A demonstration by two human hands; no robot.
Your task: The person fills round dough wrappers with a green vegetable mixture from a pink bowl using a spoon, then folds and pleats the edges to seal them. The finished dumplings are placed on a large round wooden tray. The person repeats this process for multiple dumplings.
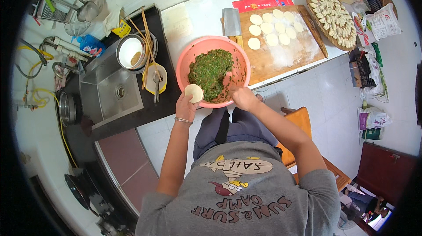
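My left hand (pixel 186 105) holds a round white dough wrapper (pixel 194 93) flat on its fingers, just at the near rim of a pink bowl (pixel 184 60). The bowl holds chopped green filling (pixel 210 72). My right hand (pixel 243 98) is closed at the bowl's near right edge, reaching into the filling; what it grips is too small to make out. Beyond the bowl lies a wooden board (pixel 294 53) with several round wrappers (pixel 272 27) on it.
A cleaver (pixel 231 21) rests at the board's left end. A round tray of folded dumplings (pixel 334 18) stands at the far right. To the left are a steel sink (pixel 115 91), a metal bowl (pixel 130 50) and chopsticks (pixel 147 38). An orange stool (pixel 301 119) is beside my right leg.
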